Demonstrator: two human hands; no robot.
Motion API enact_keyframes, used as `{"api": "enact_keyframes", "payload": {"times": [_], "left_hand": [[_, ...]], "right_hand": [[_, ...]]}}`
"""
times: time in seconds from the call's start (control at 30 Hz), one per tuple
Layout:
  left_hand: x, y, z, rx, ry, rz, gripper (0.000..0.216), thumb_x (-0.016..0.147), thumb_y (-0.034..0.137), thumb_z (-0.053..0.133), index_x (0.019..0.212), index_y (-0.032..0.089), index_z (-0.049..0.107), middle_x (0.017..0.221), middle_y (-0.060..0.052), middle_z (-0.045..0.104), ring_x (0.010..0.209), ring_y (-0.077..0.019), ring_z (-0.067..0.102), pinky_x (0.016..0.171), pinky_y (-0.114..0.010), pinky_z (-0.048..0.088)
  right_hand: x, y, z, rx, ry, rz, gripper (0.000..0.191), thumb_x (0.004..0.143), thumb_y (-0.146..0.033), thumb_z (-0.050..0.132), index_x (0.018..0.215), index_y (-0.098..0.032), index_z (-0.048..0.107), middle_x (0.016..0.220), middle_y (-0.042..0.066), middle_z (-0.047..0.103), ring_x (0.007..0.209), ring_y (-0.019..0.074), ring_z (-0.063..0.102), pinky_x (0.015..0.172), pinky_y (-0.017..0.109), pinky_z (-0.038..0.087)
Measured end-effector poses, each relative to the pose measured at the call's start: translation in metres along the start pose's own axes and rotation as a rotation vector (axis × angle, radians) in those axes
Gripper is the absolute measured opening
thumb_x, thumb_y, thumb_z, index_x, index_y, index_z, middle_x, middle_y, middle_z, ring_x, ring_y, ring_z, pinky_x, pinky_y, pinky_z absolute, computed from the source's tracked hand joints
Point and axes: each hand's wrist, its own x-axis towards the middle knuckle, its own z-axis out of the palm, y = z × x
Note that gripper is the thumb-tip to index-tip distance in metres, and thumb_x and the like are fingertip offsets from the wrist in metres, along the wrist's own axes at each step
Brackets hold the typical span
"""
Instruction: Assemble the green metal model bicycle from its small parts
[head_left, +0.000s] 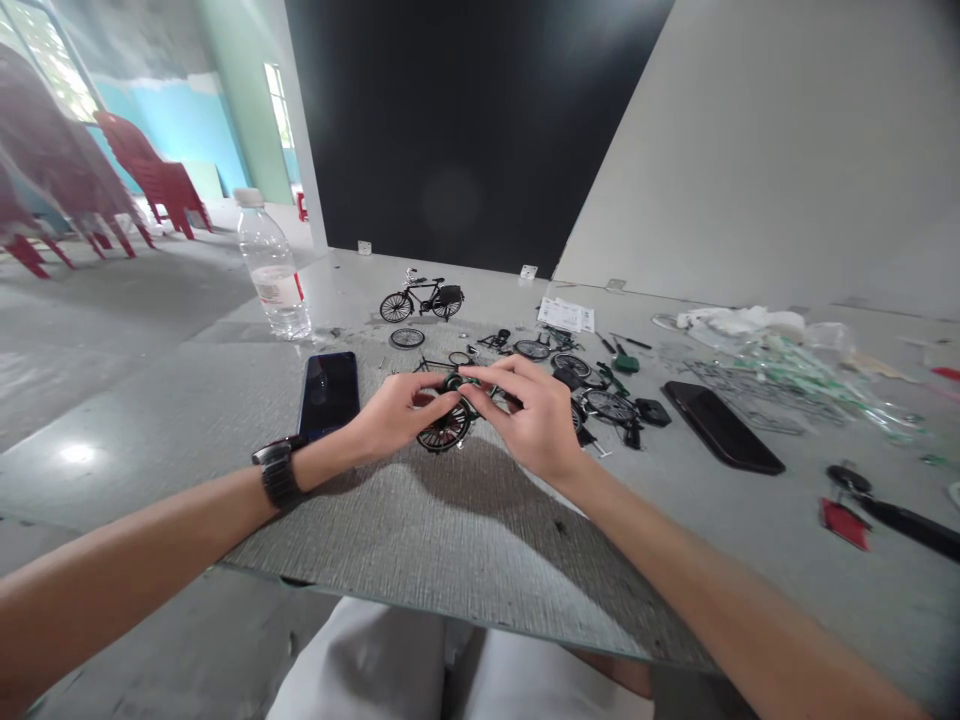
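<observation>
Between both hands, just above the table, is a partly built model bicycle with a black spoked wheel (444, 428) hanging below the fingers. My left hand (401, 412) pinches its dark green part from the left, thumb and fingers together. From the right, my right hand (534, 412) grips the same model with thumb and fingertips; its frame is mostly hidden by the fingers. Behind them stands a finished black model bicycle (421, 298), upright. A loose wheel (407, 339) lies flat in front of it. Bicycle parts (611, 405) in black and green lie right of my right hand.
A water bottle (276, 280) stands at the back left, near a blue phone (330, 392). At right lie a black phone (721, 425), grey and green plastic sprues (817, 385), a paper sheet (566, 315) and a black-handled tool (911, 525). A dark panel (472, 130) rises behind.
</observation>
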Motion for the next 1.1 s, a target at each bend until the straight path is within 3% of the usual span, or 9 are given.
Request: {"api": "enact_keyframes", "payload": {"times": [0.1, 0.23, 0.37, 0.5, 0.63, 0.77, 0.97, 1.1], "left_hand": [[0.001, 0.0, 0.0, 0.025, -0.016, -0.024, 0.034, 0.094, 0.04, 0.052, 0.096, 0.012, 0.071, 0.068, 0.001, 0.055, 0.057, -0.0104, 0.039, 0.053, -0.025, 0.028], [0.002, -0.002, -0.001, 0.035, -0.022, -0.017, 0.035, 0.095, 0.042, 0.05, 0.094, 0.012, 0.068, 0.071, 0.001, 0.054, 0.061, -0.0108, 0.04, 0.055, -0.025, 0.029], [0.003, -0.004, -0.002, 0.003, -0.032, -0.007, 0.036, 0.096, 0.045, 0.048, 0.084, 0.015, 0.064, 0.072, 0.001, 0.053, 0.065, -0.0114, 0.043, 0.059, -0.026, 0.032], [0.004, -0.006, -0.001, -0.068, -0.033, -0.041, 0.036, 0.095, 0.042, 0.05, 0.072, 0.016, 0.057, 0.068, 0.001, 0.052, 0.064, -0.0113, 0.044, 0.06, -0.026, 0.034], [0.006, -0.013, 0.002, -0.243, 0.022, -0.104, 0.034, 0.094, 0.043, 0.053, 0.076, 0.015, 0.061, 0.069, -0.001, 0.056, 0.063, -0.0119, 0.049, 0.057, -0.025, 0.036], [0.008, -0.017, 0.001, -0.381, 0.147, -0.223, 0.033, 0.092, 0.045, 0.059, 0.076, 0.016, 0.062, 0.064, -0.001, 0.053, 0.052, -0.0091, 0.046, 0.046, -0.023, 0.029], [0.01, -0.019, -0.001, -0.51, 0.229, -0.285, 0.031, 0.089, 0.045, 0.066, 0.078, 0.016, 0.065, 0.061, -0.001, 0.055, 0.049, -0.0093, 0.05, 0.042, -0.021, 0.031], [0.01, -0.019, 0.0, -0.534, 0.237, -0.305, 0.031, 0.086, 0.046, 0.069, 0.078, 0.016, 0.066, 0.061, -0.001, 0.056, 0.052, -0.0108, 0.055, 0.043, -0.021, 0.036]], "right_hand": [[0.001, 0.0, -0.002, 0.004, -0.023, -0.032, 0.019, 0.096, -0.028, 0.062, 0.11, -0.023, 0.075, 0.089, 0.004, 0.068, 0.067, 0.0131, 0.057, 0.058, 0.028, 0.046], [0.004, -0.002, -0.007, 0.032, -0.06, -0.032, 0.026, 0.098, -0.03, 0.058, 0.116, -0.02, 0.073, 0.09, 0.005, 0.067, 0.062, 0.0115, 0.053, 0.055, 0.027, 0.043], [0.009, 0.001, -0.015, 0.029, -0.002, 0.096, 0.028, 0.099, -0.037, 0.055, 0.102, -0.018, 0.075, 0.072, 0.002, 0.059, 0.058, 0.0118, 0.047, 0.056, 0.028, 0.04], [0.013, 0.014, -0.023, 0.115, 0.107, 0.236, 0.046, 0.105, -0.044, 0.037, 0.092, -0.019, 0.073, 0.062, 0.0, 0.053, 0.055, 0.013, 0.046, 0.057, 0.03, 0.039], [0.016, 0.032, -0.031, 0.068, 0.13, 0.201, 0.053, 0.105, -0.053, 0.031, 0.092, -0.022, 0.072, 0.075, 0.004, 0.057, 0.079, 0.0185, 0.057, 0.073, 0.033, 0.045], [0.015, 0.051, -0.039, -0.045, -0.001, 0.314, 0.062, 0.102, -0.063, 0.023, 0.084, -0.022, 0.067, 0.056, 0.0, 0.039, 0.068, 0.0201, 0.053, 0.071, 0.034, 0.042], [0.015, 0.063, -0.042, -0.041, -0.111, 0.366, 0.062, 0.096, -0.073, 0.021, 0.067, -0.023, 0.045, 0.069, 0.004, 0.049, 0.065, 0.018, 0.047, 0.064, 0.032, 0.038], [0.015, 0.055, -0.043, -0.015, -0.2, 0.359, 0.061, 0.099, -0.068, 0.021, 0.076, -0.023, 0.053, 0.065, 0.001, 0.048, 0.056, 0.0152, 0.04, 0.059, 0.031, 0.035]]}}
